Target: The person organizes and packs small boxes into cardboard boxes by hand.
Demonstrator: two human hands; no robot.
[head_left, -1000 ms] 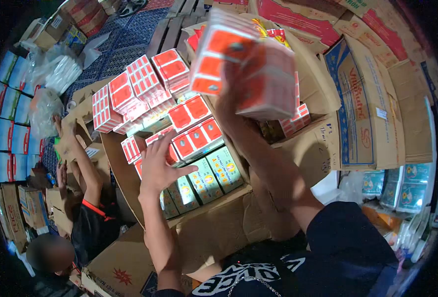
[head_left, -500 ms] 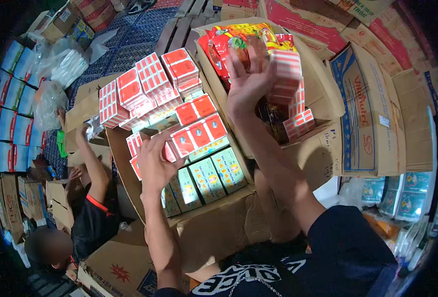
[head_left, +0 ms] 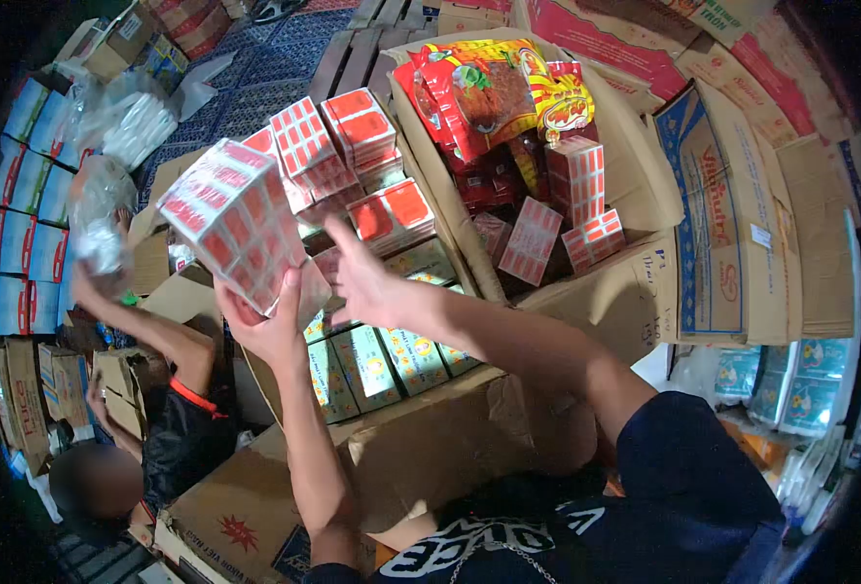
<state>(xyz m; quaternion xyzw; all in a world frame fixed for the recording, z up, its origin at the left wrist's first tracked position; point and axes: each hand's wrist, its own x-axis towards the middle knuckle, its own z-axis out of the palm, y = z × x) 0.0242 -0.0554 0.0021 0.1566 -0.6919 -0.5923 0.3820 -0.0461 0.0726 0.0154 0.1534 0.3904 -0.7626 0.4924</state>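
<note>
My left hand (head_left: 267, 326) grips a plastic-wrapped pack of small red and white boxes (head_left: 241, 219) from below, tilted above the left carton (head_left: 421, 399). Close beside that pack, my right hand (head_left: 372, 284) has its fingers apart and holds nothing. Under my hands, the left carton contains green-and-gold boxes (head_left: 367, 365) in a row, with more red and white packs (head_left: 392, 214) towards its far side. The right carton (head_left: 635, 200) contains red and yellow food pouches (head_left: 494, 92) and several red and white packs (head_left: 531, 241).
At left, a co-worker's arm (head_left: 158, 331) reaches to a clear plastic bag (head_left: 100, 219). Stacked blue-white boxes (head_left: 22, 253) stand beyond. A Vitanutri carton (head_left: 722, 224) stands at right, and another cardboard box (head_left: 236, 506) lies at lower left. Green packs (head_left: 815, 380) sit at far right.
My right hand has let go of a red and white pack in the right carton and moved back left. My left hand has lifted another pack. The co-worker's arm has shifted to the plastic bag.
</note>
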